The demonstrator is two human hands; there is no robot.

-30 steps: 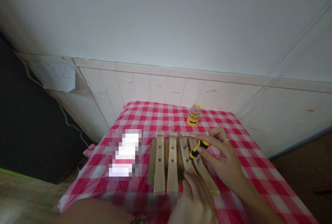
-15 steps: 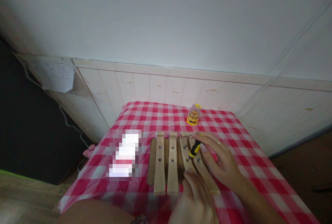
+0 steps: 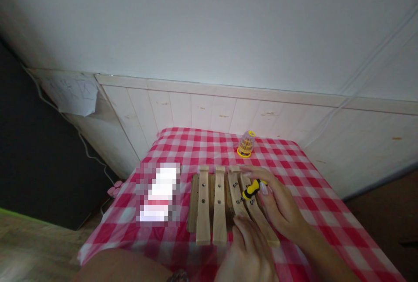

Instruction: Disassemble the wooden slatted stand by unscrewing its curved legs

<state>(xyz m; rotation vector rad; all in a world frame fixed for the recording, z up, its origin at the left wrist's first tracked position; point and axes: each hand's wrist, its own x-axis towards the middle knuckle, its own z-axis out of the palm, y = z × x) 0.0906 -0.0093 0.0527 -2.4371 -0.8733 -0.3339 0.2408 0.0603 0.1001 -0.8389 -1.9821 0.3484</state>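
Note:
My right hand grips a short yellow-and-black screwdriver, leaning right. The tip is at the lower screw of the third wooden slat from the left. My left hand is closed over the near end of this slat, hiding it. Several pale, slightly curved wooden slats lie side by side across a darker wooden board, with screws in them. To the left are the first slat and the second slat. The rightmost slat lies slanted, partly under my right hand.
A clear, yellow-based bit holder stands at the back of the table with a red-and-white checked cloth. A blurred-out bright flat object lies left of the board. The panelled wall rises behind the table.
The screwdriver handle has tipped further to the right, its tip staying near the same screw. My right fingers have shifted on it. My left hand stays on the slat.

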